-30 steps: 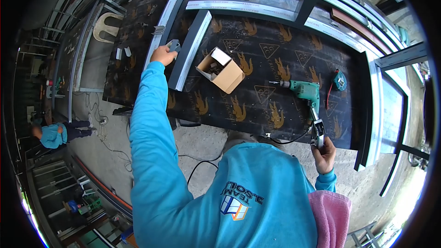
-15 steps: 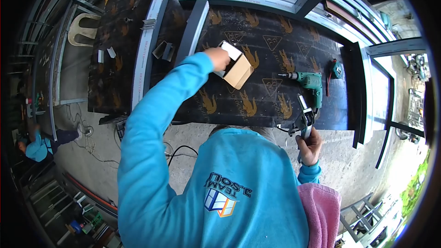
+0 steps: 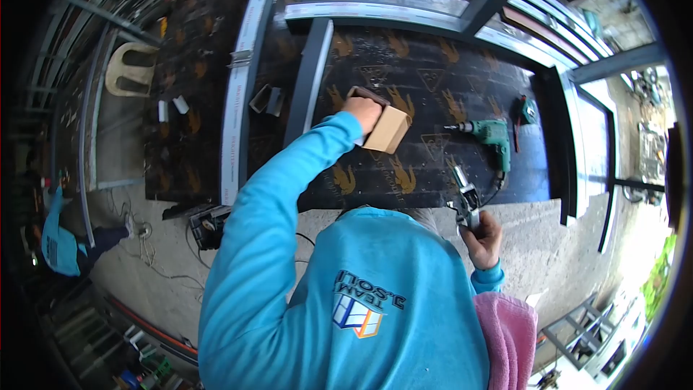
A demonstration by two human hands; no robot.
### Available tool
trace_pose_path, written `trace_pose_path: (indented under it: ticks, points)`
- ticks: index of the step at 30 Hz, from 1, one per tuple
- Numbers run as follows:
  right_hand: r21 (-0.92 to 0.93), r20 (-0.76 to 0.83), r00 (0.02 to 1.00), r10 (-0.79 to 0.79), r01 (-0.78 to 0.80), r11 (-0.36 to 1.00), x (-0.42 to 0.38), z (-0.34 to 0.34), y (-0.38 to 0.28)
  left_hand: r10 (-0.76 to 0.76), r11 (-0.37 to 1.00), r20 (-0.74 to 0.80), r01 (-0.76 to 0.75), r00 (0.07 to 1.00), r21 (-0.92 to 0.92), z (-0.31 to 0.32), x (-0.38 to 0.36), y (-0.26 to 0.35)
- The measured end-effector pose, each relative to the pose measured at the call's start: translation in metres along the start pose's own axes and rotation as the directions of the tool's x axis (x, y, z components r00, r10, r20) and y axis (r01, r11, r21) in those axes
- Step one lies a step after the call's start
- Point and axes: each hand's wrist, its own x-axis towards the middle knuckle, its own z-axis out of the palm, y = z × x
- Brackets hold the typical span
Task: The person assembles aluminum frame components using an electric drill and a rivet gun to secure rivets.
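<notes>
My left hand (image 3: 363, 112) reaches into an open cardboard box (image 3: 390, 131) on the dark table; the fingertips are hidden inside it. Low on the right, past the table's front edge, my right hand (image 3: 485, 240) is closed around a silver and black metal tool (image 3: 468, 193) with a long bright end pointing up toward the table. I cannot make out its exact kind. Just beyond it lies a green power drill (image 3: 489, 132), its bit pointing left. A green tape measure (image 3: 528, 110) rests farther right.
Grey metal profiles (image 3: 242, 87) form a frame around the table (image 3: 426, 166). A shorter profile (image 3: 310, 76) lies left of the box. Small metal offcuts (image 3: 267, 100) are scattered at left. A plastic chair (image 3: 130, 70) and another person (image 3: 61, 242) are at far left.
The metal tool has tilted and shifted slightly left and down with my right hand. My left hand is lower in the box, where a white inside piece no longer shows. The view has shifted a little.
</notes>
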Motion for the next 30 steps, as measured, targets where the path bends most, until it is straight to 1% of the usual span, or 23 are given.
trace_pose_path:
  ticks: [1, 2, 3, 4, 5, 7, 9, 11, 12, 13, 15, 16, 17, 19, 20, 21, 22, 23, 26, 27, 28, 29, 30]
  points:
    - [-0.033, 0.012, 1.0, 0.007, -0.006, 0.999, 0.001, 0.0, -0.004, 0.058, 0.997, -0.095, -0.063, 0.994, -0.053, -0.003, -0.008, -0.005]
    - [-0.053, 0.012, 1.0, -0.023, 0.024, 0.998, 0.004, 0.0, 0.001, 0.072, 0.989, -0.231, -0.099, 0.97, -0.109, -0.001, -0.014, -0.011]
    - [-0.056, 0.033, 0.999, -0.03, 0.031, 0.998, 0.007, -0.001, 0.002, 0.09, 0.982, -0.267, -0.13, 0.959, -0.136, -0.011, -0.023, -0.013]
    - [-0.052, 0.037, 0.999, -0.035, 0.037, 0.998, 0.01, 0.001, -0.004, -0.006, 0.957, -0.291, -0.08, 0.957, -0.28, -0.024, -0.032, -0.011]
    - [-0.047, 0.045, 0.998, -0.042, 0.045, 0.998, 0.013, 0.005, -0.01, -0.072, 0.903, -0.377, -0.1, 0.923, -0.418, -0.023, -0.035, -0.014]
    - [-0.025, 0.045, 0.998, -0.053, 0.054, 0.998, 0.022, 0.01, -0.015, -0.212, 0.813, -0.382, -0.054, 0.899, -0.58, -0.032, -0.04, -0.015]
    - [-0.072, 0.122, 0.985, -0.122, 0.131, 0.989, 0.034, 0.011, -0.022, -0.172, 0.836, -0.418, -0.092, 0.892, -0.541, -0.034, -0.037, -0.024]
    - [0.045, 0.045, 0.977, -0.209, 0.207, 0.977, 0.047, 0.026, -0.034, -0.237, 0.794, -0.361, -0.034, 0.902, -0.607, -0.033, -0.031, -0.028]
    - [0.073, 0.095, 0.97, -0.225, 0.218, 0.973, 0.051, 0.027, -0.038, -0.261, 0.779, -0.361, -0.026, 0.895, -0.627, -0.033, -0.027, -0.028]
    - [0.067, 0.087, 0.969, -0.23, 0.224, 0.972, 0.059, 0.029, -0.038, -0.284, 0.764, -0.363, -0.02, 0.887, -0.645, -0.035, -0.023, -0.028]
    - [0.138, 0.188, 0.94, -0.284, 0.261, 0.955, 0.07, 0.031, -0.036, -0.279, 0.687, -0.399, -0.109, 0.873, -0.718, -0.037, -0.018, -0.028]
    - [0.137, 0.236, 0.952, -0.195, 0.166, 0.977, 0.071, 0.027, -0.038, -0.268, 0.721, -0.432, -0.118, 0.861, -0.683, -0.038, -0.017, -0.029]
    - [0.128, 0.216, 0.956, -0.197, 0.172, 0.977, 0.077, 0.027, -0.038, -0.277, 0.736, -0.503, -0.155, 0.819, -0.659, -0.037, -0.015, -0.029]
    - [0.253, 0.261, 0.922, -0.287, 0.221, 0.942, 0.092, 0.027, -0.032, -0.217, 0.805, -0.673, -0.26, 0.707, -0.533, -0.049, -0.016, -0.019]
    - [0.276, 0.303, 0.912, -0.276, 0.193, 0.941, 0.097, 0.022, -0.031, -0.33, 0.637, -0.552, -0.251, 0.766, -0.729, -0.057, -0.02, -0.005]
    - [0.271, 0.291, 0.915, -0.278, 0.199, 0.942, 0.102, 0.02, -0.031, -0.32, 0.633, -0.556, -0.263, 0.767, -0.728, -0.069, -0.025, 0.011]
    - [0.357, 0.312, 0.908, -0.279, 0.16, 0.92, 0.106, 0.02, -0.031, -0.328, 0.225, -0.426, -0.368, 0.843, -0.902, -0.082, -0.032, 0.031]
    - [0.397, 0.324, 0.904, -0.279, 0.138, 0.907, 0.109, 0.02, -0.03, -0.267, -0.229, -0.302, -0.365, 0.915, -0.902, -0.093, -0.039, 0.048]
    - [0.523, 0.34, 0.893, -0.295, 0.081, 0.849, 0.115, 0.022, -0.029, -0.18, -0.431, -0.367, -0.409, 0.913, -0.804, -0.113, -0.047, 0.087]
    - [0.544, 0.333, 0.893, -0.302, 0.08, 0.835, 0.116, 0.02, -0.028, -0.177, -0.435, -0.37, -0.41, 0.912, -0.802, -0.114, -0.046, 0.095]
    - [0.566, 0.327, 0.893, -0.31, 0.078, 0.821, 0.118, 0.018, -0.026, -0.181, -0.479, -0.379, -0.418, 0.907, -0.772, -0.116, -0.044, 0.102]
    - [0.592, 0.357, 0.889, -0.287, 0.023, 0.806, 0.12, 0.014, -0.023, -0.185, -0.523, -0.387, -0.424, 0.903, -0.739, -0.118, -0.041, 0.108]
    - [0.615, 0.389, 0.883, -0.264, -0.035, 0.788, 0.121, 0.01, -0.019, -0.193, -0.529, -0.383, -0.425, 0.903, -0.735, -0.12, -0.038, 0.113]
